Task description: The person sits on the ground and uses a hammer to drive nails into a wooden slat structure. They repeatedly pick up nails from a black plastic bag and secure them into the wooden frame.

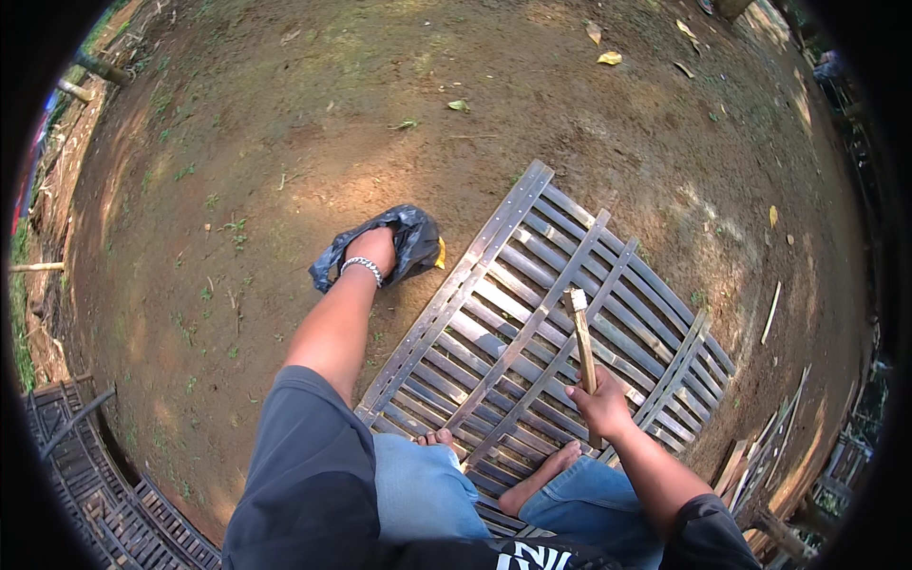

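Note:
My left hand (378, 249) is partly inside a crumpled black plastic bag (413, 237) above the dirt, and the bag covers its fingers. A small yellow patch (440, 254) shows at the bag's right side. My right hand (600, 404) grips a wooden-handled tool (585, 351), held upright with its pale, blocky end pointing away from me; the kind of tool is unclear. Beneath it lies a slatted bamboo panel (499, 249), its narrow strips crossed by several longer bars. My bare feet (546, 475) rest on the panel's near part.
Brown soil (285, 123) surrounds the panel, with scattered leaves (609, 58) farther off. Thin sticks and strips (760, 456) lie to the right. Another slatted bamboo structure (95, 465) stands at the lower left, and posts (103, 68) rise at the far left.

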A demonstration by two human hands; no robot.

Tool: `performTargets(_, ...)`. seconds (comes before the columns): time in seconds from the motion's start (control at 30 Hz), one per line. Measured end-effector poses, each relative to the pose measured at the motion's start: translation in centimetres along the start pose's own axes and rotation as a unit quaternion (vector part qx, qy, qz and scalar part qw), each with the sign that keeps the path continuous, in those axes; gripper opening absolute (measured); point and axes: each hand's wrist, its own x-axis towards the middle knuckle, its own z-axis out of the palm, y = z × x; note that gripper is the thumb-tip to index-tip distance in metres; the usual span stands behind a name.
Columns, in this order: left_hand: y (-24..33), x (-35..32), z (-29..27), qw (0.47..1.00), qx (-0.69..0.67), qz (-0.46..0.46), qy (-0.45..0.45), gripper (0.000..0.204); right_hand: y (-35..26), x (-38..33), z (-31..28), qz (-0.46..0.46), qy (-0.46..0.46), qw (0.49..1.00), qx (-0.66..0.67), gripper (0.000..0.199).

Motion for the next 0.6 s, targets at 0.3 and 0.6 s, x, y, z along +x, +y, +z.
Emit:
performTargets(0.3, -0.8, -0.5, 3.9, 0.988, 0.110, 0.046, 0.097, 0.027, 4.5, 0.0, 0.5, 0.046, 0.030, 0.998, -0.009, 0.041)
performTargets(0.6, 0.6, -2.8, -0.1, 0.984, 0.022, 0.067, 0.166, 0.021, 7.4, 3.1, 0.9, 0.025, 0.125, 0.992, -0.015, 0.040)
